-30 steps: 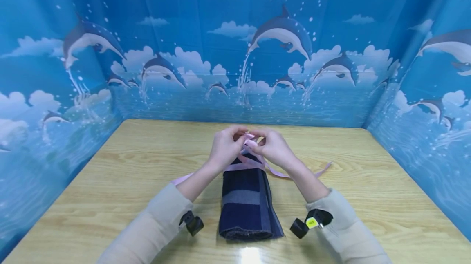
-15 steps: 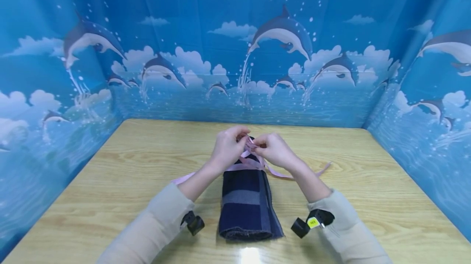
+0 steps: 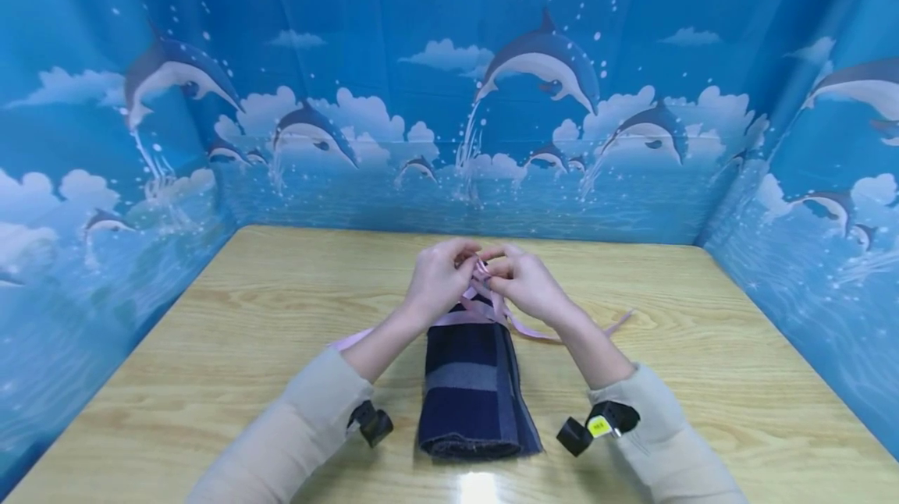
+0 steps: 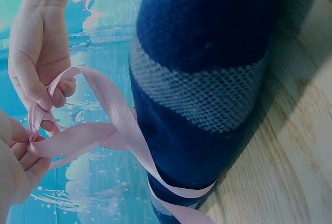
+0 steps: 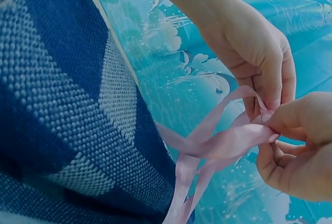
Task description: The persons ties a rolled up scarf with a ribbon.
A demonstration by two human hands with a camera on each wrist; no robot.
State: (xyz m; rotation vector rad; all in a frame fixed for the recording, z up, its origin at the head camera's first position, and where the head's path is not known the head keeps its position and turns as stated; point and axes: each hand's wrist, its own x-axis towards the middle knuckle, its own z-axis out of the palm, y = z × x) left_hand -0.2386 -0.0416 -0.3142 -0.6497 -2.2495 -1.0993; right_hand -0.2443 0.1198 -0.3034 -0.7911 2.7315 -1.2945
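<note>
A rolled navy cloth (image 3: 461, 406) with grey bands lies lengthwise on the table, its frayed end toward me. A pink ribbon (image 3: 456, 318) circles its far part, and in the left wrist view the ribbon (image 4: 116, 112) crosses over itself and rises in loops to the fingers. My left hand (image 3: 438, 278) pinches the ribbon between thumb and fingers above the roll. Facing it, my right hand (image 3: 528, 282) pinches ribbon too, the fingertips of both hands nearly meeting. In the right wrist view, my right hand (image 5: 306, 146) and left hand (image 5: 254, 47) hold the gathered ribbon (image 5: 233, 138).
The wooden table (image 3: 295, 285) carries the roll near its middle. One loose ribbon tail (image 3: 618, 324) trails to the right, another ribbon tail (image 3: 351, 340) lies left beneath the forearm. A blue dolphin-print curtain (image 3: 393, 83) encloses the back and sides.
My right hand drew slightly down and away from the left, then came back up to it, still pinching ribbon. The left hand stays nearly in place; the roll has not moved.
</note>
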